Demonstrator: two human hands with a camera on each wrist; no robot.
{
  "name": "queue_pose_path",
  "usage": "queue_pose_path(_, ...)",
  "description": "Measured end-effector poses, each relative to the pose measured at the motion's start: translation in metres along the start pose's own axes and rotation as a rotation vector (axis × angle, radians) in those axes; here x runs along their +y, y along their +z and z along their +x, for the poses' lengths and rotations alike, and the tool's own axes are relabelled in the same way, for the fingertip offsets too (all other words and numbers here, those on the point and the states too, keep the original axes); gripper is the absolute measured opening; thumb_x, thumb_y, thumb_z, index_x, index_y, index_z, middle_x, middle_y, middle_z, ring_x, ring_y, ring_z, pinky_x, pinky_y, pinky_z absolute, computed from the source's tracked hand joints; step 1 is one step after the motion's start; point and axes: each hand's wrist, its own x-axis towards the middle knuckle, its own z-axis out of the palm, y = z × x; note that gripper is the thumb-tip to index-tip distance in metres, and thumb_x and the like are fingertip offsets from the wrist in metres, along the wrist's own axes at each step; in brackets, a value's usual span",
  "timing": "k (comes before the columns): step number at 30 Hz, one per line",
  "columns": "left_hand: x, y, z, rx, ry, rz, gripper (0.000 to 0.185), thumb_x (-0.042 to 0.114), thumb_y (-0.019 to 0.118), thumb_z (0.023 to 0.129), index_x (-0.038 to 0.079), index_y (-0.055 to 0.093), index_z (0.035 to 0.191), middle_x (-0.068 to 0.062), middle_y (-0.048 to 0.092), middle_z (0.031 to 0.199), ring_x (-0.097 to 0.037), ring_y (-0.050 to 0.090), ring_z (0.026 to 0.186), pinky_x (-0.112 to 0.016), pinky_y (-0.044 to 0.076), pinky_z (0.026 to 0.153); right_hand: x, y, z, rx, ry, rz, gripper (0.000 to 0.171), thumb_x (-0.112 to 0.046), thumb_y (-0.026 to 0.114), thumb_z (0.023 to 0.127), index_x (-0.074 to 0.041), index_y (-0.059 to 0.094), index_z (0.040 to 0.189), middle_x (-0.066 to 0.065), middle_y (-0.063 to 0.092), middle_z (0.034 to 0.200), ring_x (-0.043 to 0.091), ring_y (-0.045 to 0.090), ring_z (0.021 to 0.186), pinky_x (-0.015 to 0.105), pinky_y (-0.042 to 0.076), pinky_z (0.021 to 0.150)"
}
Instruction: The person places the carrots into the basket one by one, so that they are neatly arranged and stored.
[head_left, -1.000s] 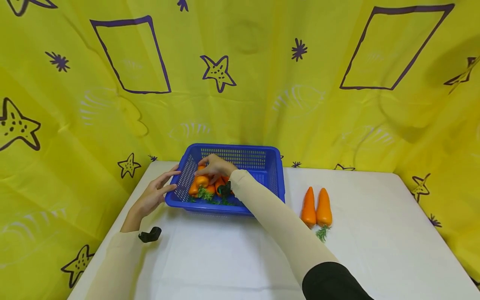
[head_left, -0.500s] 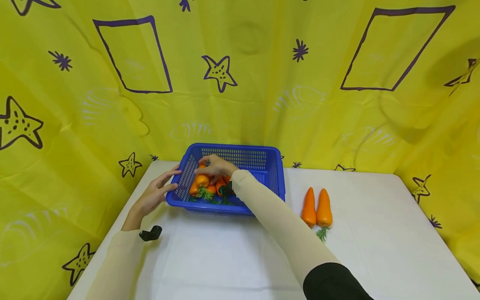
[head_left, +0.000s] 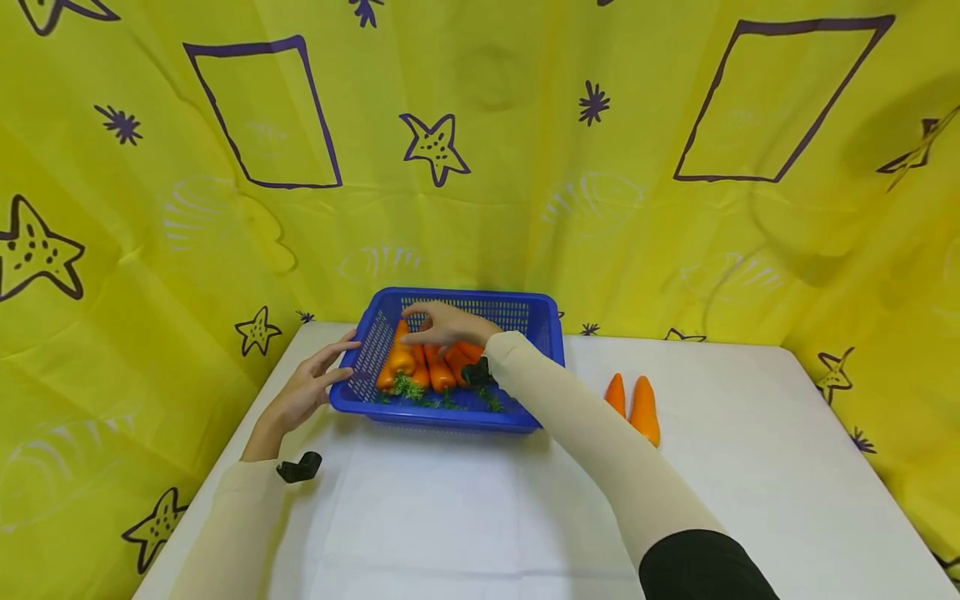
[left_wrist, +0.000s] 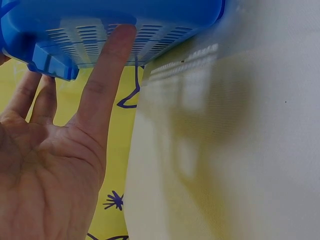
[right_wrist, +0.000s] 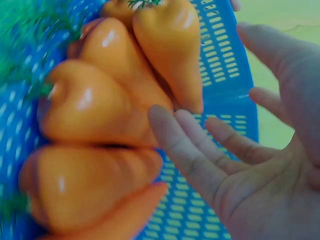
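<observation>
My right hand is over the blue basket, its fingers spread and nothing between them. Under it lie several orange carrots with green leafy tops, side by side in the basket's left part. In the right wrist view the fingertips hover right at the narrow end of one carrot. At the basket's left end my left hand touches the rim with straight fingers. The left wrist view shows one straight finger against the perforated wall.
Two more carrots lie on the white tabletop right of the basket, partly covered by my right sleeve. Behind the basket hangs a yellow curtain printed with starfish and fish; it also closes off both sides.
My right hand has let go of a carrot and moved slightly up and right, its fingers opening. More carrots in the basket now show. My left hand has stayed at the rim.
</observation>
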Motion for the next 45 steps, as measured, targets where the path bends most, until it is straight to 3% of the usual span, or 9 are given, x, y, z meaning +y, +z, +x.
queue_pose_path(4,-0.001,0.000,0.000,0.004,-0.005,-0.008,0.055,0.013,0.055,0.107,0.007,0.036,0.158,0.004,0.007,0.174,-0.045,0.021,0.151,-0.042,0.061,0.088,-0.003,-0.010,-0.017,-0.008,-0.049,-0.076,0.069,-0.036,0.067,0.100,-0.018,0.037,0.159,0.026,0.046,0.151,0.034,0.059,0.124,0.046,0.062,0.085)
queue_pose_path(12,-0.002,0.000,0.000,0.001,-0.004,-0.005,0.054,0.014,0.054,0.107,0.008,0.036,0.158,0.004,0.007,0.174,-0.045,0.020,0.151,-0.041,0.061,0.089,-0.002,-0.030,-0.058,0.068,-0.129,-0.227,0.071,-0.040,0.070,0.098,-0.019,0.039,0.158,0.022,0.055,0.144,0.030,0.068,0.104,0.040,0.059,0.089)
queue_pose_path(22,-0.002,-0.001,-0.001,-0.008,-0.005,0.005,0.054,0.016,0.053,0.108,0.008,0.036,0.158,0.006,0.008,0.173,-0.043,0.021,0.150,-0.039,0.060,0.091,0.012,-0.047,-0.116,0.145,-0.188,-0.354,0.069,-0.031,0.074,0.096,-0.012,0.044,0.155,0.021,0.060,0.138,0.025,0.071,0.098,0.038,0.061,0.086)
queue_pose_path(31,-0.002,0.000,0.000,-0.010,0.005,0.006,0.054,0.016,0.054,0.108,0.008,0.036,0.158,0.004,0.007,0.174,-0.044,0.021,0.151,-0.040,0.060,0.091,0.037,-0.058,-0.169,0.228,-0.252,-0.330,0.065,-0.024,0.077,0.094,-0.010,0.049,0.151,0.020,0.060,0.131,0.023,0.070,0.094,0.045,0.061,0.085)
queue_pose_path(37,-0.002,0.001,0.002,-0.002,-0.003,0.006,0.054,0.016,0.054,0.108,0.008,0.036,0.158,0.003,0.006,0.174,-0.045,0.019,0.152,-0.039,0.060,0.091,0.046,-0.062,-0.213,0.284,-0.219,-0.320,0.066,-0.021,0.079,0.092,-0.010,0.050,0.150,0.018,0.061,0.129,0.029,0.070,0.096,0.034,0.062,0.073)
queue_pose_path(42,-0.002,0.001,0.000,-0.006,0.001,0.006,0.054,0.015,0.054,0.108,0.007,0.036,0.158,0.004,0.006,0.174,-0.045,0.020,0.151,-0.039,0.060,0.092,0.059,-0.065,-0.250,0.338,-0.179,-0.300,0.065,-0.023,0.079,0.092,-0.015,0.050,0.150,0.016,0.061,0.131,0.028,0.068,0.102,0.034,0.062,0.077)
queue_pose_path(45,-0.002,0.000,-0.001,-0.001,-0.007,0.002,0.053,0.015,0.053,0.108,0.008,0.036,0.158,0.005,0.007,0.173,-0.039,0.028,0.148,-0.038,0.060,0.091,0.068,-0.065,-0.268,0.375,-0.155,-0.286,0.065,-0.023,0.079,0.093,-0.016,0.049,0.151,0.012,0.061,0.131,0.023,0.068,0.102,0.034,0.062,0.078)
